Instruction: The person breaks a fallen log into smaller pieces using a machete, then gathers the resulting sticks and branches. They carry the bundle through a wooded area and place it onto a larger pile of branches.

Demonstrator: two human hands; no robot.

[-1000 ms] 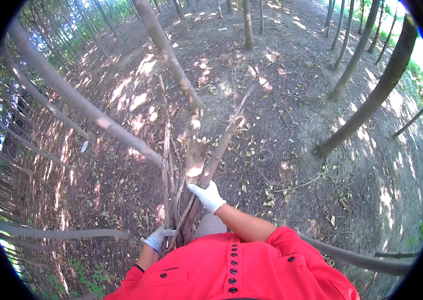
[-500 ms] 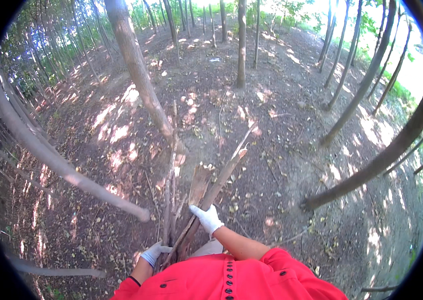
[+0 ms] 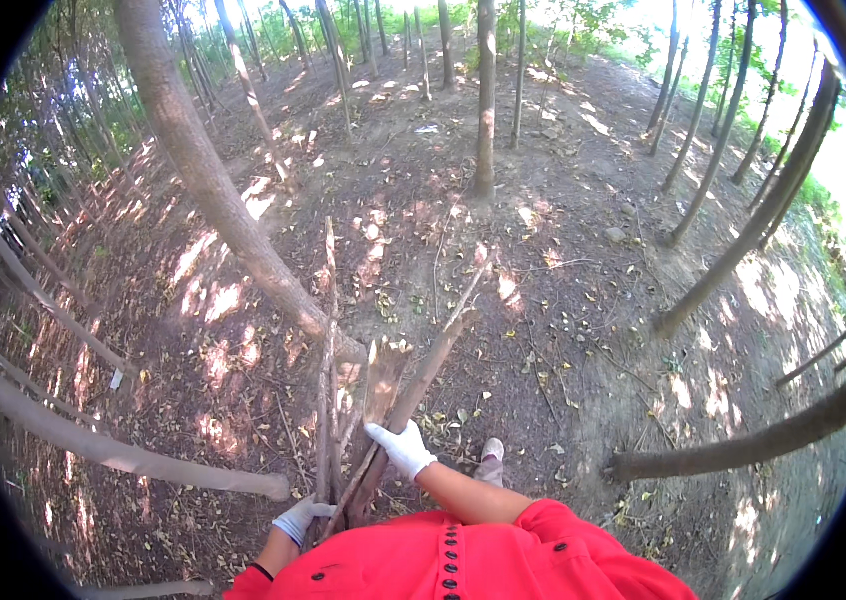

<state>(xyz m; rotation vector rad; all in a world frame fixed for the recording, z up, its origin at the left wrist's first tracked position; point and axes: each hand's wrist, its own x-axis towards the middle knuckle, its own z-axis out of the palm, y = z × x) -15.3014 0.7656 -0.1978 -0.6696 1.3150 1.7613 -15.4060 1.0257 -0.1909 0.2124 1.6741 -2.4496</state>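
A bundle of broken branches leans in front of my body, its far ends pointing away from me. My right hand (image 3: 403, 450), in a white glove, is wrapped round a thick branch (image 3: 430, 370) with a splintered end. A wide, flat piece of split wood (image 3: 381, 385) stands just left of it. Lower down and to the left, my left hand (image 3: 304, 518), gloved as well, grips the near part of the thin long branches (image 3: 328, 370). The undersides of both hands are hidden by the wood.
A leaning tree trunk (image 3: 233, 215) rises just beyond the bundle. Another trunk (image 3: 133, 455) stands at left, one (image 3: 733, 450) at right, and several thin ones farther off. Dry leaves and twigs cover the soil (image 3: 543, 350). My shoe (image 3: 493, 449) shows beside my right arm.
I have moved forward with the bundle, and the leaning trunk now appears nearer and farther left. My shoe has come into sight. Both hands keep their hold.
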